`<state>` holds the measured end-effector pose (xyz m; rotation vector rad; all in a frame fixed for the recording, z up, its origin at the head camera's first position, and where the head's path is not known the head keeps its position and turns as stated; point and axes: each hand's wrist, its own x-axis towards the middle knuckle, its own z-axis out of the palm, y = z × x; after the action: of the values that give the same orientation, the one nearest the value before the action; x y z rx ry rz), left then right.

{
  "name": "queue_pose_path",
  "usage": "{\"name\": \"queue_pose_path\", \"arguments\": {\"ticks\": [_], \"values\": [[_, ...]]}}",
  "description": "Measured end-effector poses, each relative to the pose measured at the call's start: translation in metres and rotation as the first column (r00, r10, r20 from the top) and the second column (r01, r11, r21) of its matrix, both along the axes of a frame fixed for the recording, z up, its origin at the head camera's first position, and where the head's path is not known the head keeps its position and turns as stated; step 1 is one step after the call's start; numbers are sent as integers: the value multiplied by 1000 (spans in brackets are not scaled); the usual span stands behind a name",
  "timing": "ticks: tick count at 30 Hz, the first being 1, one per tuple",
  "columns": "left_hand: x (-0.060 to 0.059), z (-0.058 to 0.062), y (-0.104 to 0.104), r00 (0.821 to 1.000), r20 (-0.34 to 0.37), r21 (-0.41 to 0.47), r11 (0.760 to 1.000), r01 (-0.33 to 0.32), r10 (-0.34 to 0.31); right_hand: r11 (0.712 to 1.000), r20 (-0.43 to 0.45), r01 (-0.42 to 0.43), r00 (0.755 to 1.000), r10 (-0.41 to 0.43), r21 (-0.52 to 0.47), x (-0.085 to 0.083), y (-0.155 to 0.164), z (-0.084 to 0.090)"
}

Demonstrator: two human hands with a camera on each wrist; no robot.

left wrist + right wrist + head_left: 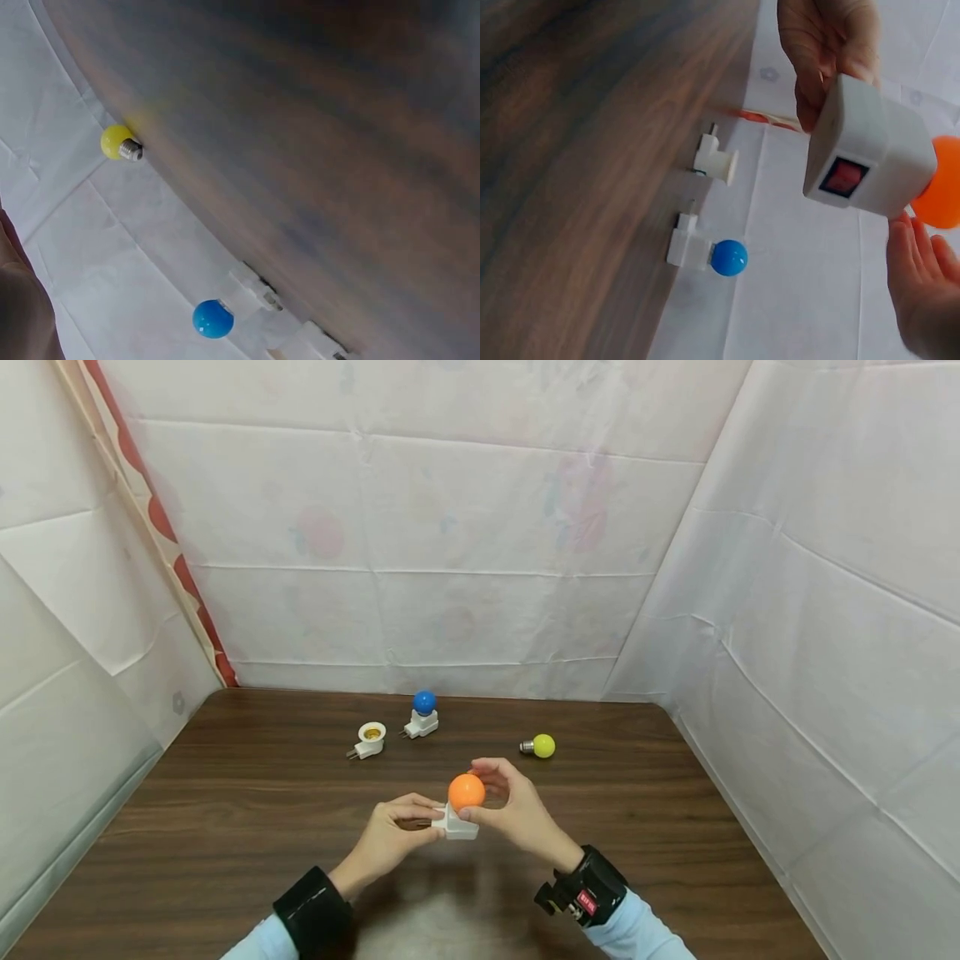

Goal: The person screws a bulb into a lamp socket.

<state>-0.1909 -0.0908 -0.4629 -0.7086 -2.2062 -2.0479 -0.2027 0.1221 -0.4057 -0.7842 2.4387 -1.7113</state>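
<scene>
Above the table's middle, my left hand pinches the plug end of a white plug-in lamp socket between thumb and fingers. An orange light bulb sits in this socket, and my right hand holds it, thumb at the near side and fingers behind. The right wrist view shows the socket from beneath, with a red switch on it. There, the right hand's fingers are close to where bulb and socket meet. Only a sliver of a hand enters the left wrist view.
Farther back on the brown wooden table stand a bare white socket and another white socket bearing a blue bulb. A yellow bulb lies back right. White sheeting encloses the table's back and sides.
</scene>
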Motion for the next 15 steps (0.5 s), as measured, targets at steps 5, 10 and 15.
{"name": "queue_pose_path", "arguments": {"ticks": [5, 10, 15], "values": [[4, 18, 0, 1000, 1, -34, 999, 5, -5, 980, 1, -196, 980, 197, -43, -4, 6, 10], [5, 24, 0, 999, 39, -59, 998, 4, -1, 945, 26, -315, 948, 318, -94, -8, 11, 15], [6, 22, -1, 998, 56, -65, 998, 11, -7, 943, 40, -321, 945, 325, -85, -9, 12, 15]]}}
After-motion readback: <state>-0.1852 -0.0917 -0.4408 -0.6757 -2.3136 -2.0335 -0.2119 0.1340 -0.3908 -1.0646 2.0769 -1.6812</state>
